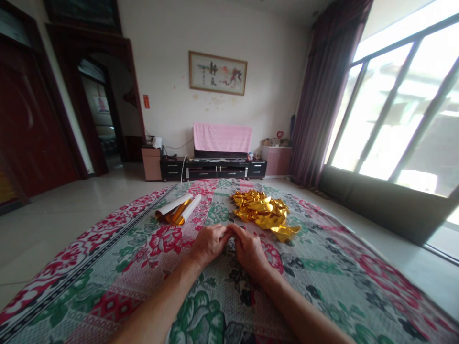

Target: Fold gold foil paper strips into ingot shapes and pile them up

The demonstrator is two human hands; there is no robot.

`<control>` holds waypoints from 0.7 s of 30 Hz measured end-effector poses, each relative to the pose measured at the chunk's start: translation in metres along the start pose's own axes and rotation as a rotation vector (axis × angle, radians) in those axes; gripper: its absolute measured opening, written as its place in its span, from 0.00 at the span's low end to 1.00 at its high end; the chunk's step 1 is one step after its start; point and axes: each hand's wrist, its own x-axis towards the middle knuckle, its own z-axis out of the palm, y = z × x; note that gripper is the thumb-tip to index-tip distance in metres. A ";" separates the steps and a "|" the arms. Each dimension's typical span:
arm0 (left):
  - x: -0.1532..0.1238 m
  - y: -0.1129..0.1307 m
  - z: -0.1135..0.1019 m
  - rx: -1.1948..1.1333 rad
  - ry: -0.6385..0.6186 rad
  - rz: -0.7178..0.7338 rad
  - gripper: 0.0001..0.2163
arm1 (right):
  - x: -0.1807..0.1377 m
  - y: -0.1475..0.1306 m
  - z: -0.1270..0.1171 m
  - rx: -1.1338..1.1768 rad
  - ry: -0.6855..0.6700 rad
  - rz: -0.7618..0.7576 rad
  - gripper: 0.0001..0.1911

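Note:
My left hand (211, 244) and my right hand (249, 248) meet at the fingertips over the middle of the flowered cloth (201, 310). Both are closed, fingers pinched together; whatever they hold, if anything, is hidden behind them. Just beyond my right hand lies a heap of shiny folded gold foil pieces (263, 208), with one piece (285, 232) at its near right edge. Farther off, to the left of my hands, rests a loosely curled stack of foil paper sheets (178, 210), white on one side and gold on the other.
Under the pink towel (222, 137) at the far wall is a black low cabinet (217, 171). A dark red door (32, 114) stands at left, and a purple curtain (322, 91) hangs beside the bright window (398, 105). Pale tiled floor (82, 205) surrounds the cloth's edge.

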 end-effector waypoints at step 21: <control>0.000 -0.003 -0.002 -0.107 0.062 -0.004 0.08 | 0.001 0.001 -0.002 -0.037 0.073 0.023 0.18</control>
